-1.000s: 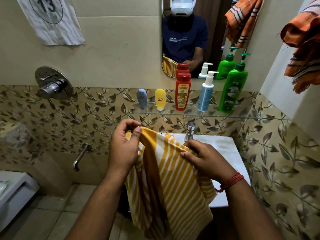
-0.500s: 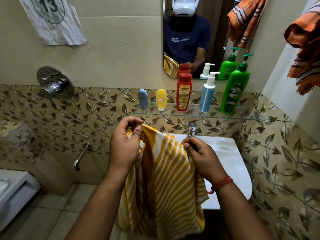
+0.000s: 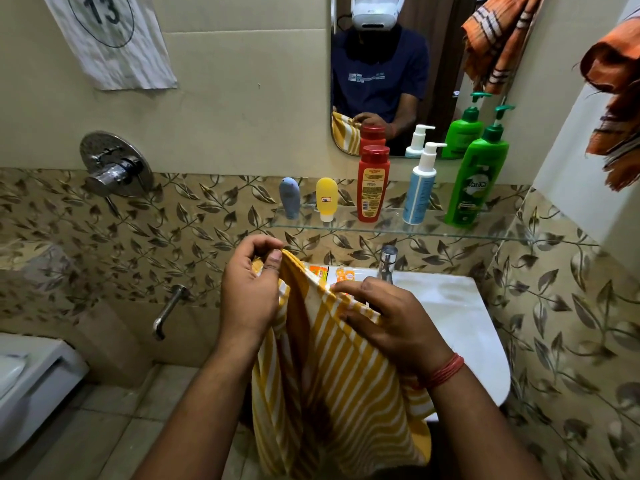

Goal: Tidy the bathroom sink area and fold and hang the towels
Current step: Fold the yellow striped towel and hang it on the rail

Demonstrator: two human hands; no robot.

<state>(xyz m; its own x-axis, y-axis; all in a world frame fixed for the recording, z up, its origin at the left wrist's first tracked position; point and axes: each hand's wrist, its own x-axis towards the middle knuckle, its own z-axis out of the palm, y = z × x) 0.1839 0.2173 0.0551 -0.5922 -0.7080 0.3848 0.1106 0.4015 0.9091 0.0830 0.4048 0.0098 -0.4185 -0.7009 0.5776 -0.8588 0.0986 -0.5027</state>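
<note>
A yellow towel with white stripes (image 3: pixel 343 386) hangs in front of the white sink (image 3: pixel 464 327). My left hand (image 3: pixel 251 289) pinches its top left corner between thumb and fingers. My right hand (image 3: pixel 388 320) grips the top edge further right, its fingers curled into the cloth, just in front of the chrome tap (image 3: pixel 388 263). The towel droops between the two hands and falls in folds below my wrists. An orange striped towel (image 3: pixel 614 109) hangs at the upper right. Small orange sachets (image 3: pixel 332 273) lie on the sink's back rim.
A glass shelf (image 3: pixel 519 235) above the sink carries a grey tube (image 3: pixel 290 197), a yellow tube (image 3: pixel 326 199), a red bottle (image 3: pixel 373 183), a blue-white pump bottle (image 3: pixel 420 185) and a green pump bottle (image 3: pixel 477 174). A mirror (image 3: pixel 446 46) hangs above. A wall tap (image 3: pixel 169 310) and toilet (image 3: pixel 31 386) are at left.
My right hand has shifted along the towel's top edge and regripped it nearer the tap. The left hand keeps its pinch on the corner. The towel hangs a little straighter.
</note>
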